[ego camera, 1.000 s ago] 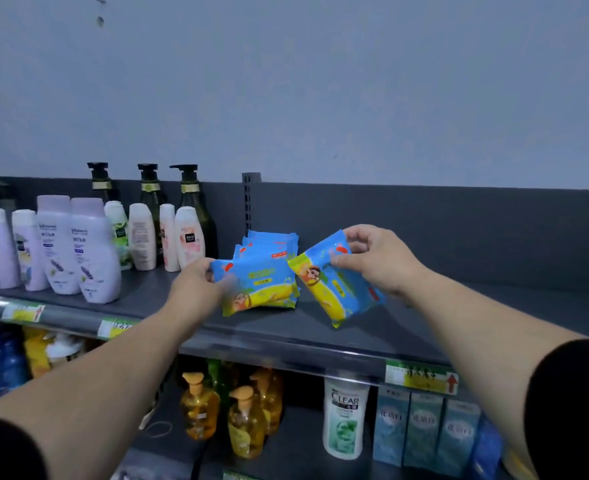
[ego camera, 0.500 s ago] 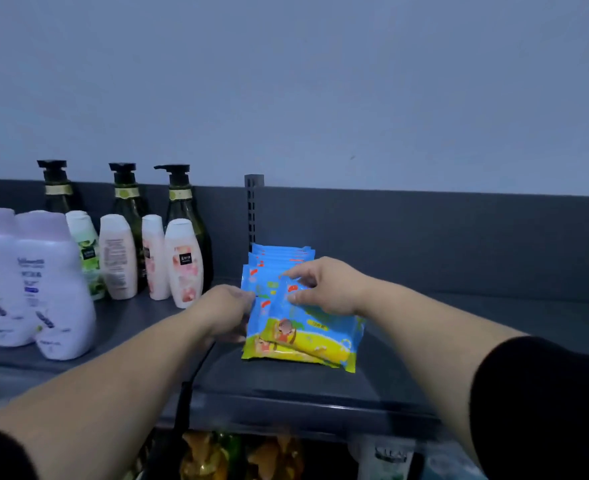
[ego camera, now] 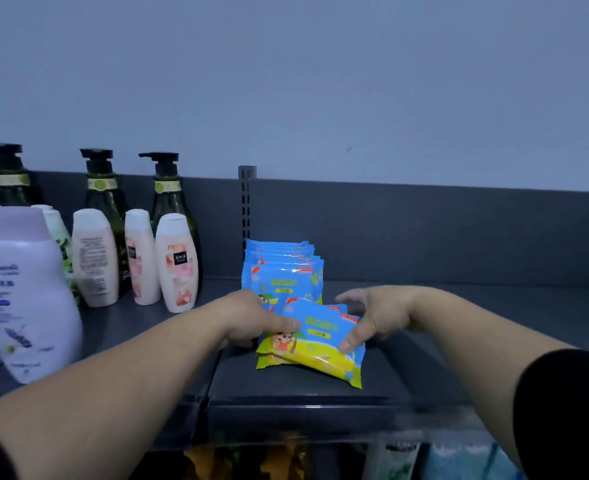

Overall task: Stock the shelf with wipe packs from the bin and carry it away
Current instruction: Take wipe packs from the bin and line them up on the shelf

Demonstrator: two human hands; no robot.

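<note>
Blue-and-yellow wipe packs [ego camera: 315, 336] lie stacked flat on the dark grey shelf [ego camera: 286, 386], in front of a row of upright wipe packs [ego camera: 282, 270] by the back panel. My left hand [ego camera: 251, 322] grips the left edge of the top flat pack, thumb on top. On the pack's right edge my right hand [ego camera: 372, 317] pinches it, with the thumb on its yellow front. The bin is out of view.
Left of the packs stand pink-white bottles [ego camera: 177, 265], dark pump bottles [ego camera: 168, 195] and a big lavender bottle [ego camera: 19, 292]. A slotted upright post [ego camera: 247, 202] rises behind the packs. Bare shelf stretches to the right [ego camera: 476, 306]. Products show on the shelf below [ego camera: 397, 462].
A second ago each hand held one pack in the air by the row. Both packs now lie stacked on the shelf under my hands, and the view has closed in.
</note>
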